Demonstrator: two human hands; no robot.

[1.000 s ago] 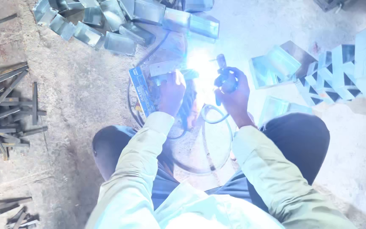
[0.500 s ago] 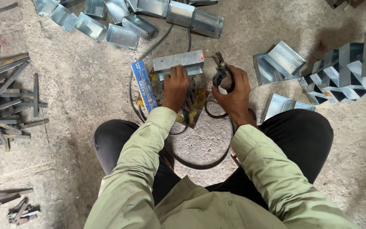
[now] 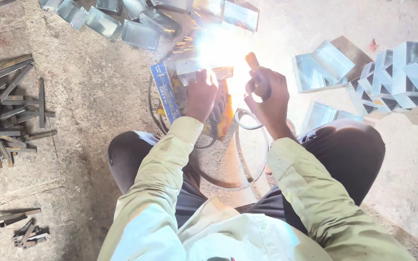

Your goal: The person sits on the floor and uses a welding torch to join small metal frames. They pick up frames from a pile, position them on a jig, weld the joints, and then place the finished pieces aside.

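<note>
Presently: left hand [image 3: 201, 94] pressed flat on a short galvanised steel channel piece [image 3: 194, 67] lying on the concrete floor [image 3: 97, 96] between the knees; right hand [image 3: 267, 94] closed round a welding electrode holder [image 3: 253, 65], arc glare beside it. Piece — rigid, likely light, sharp-edged, hot at the seam; best held at the far end. Cut metal strips [image 3: 6, 111] heaped leftward — finished channels [image 3: 388, 72] rightward.

The left hand [image 3: 201, 94] pressed on a metal piece [image 3: 194, 67]; the right hand [image 3: 267, 94] gripped an electrode holder [image 3: 257, 77] just right of it. Metal strips [image 3: 6, 111] lay far left, folded brackets [image 3: 393, 72] far right.
</note>
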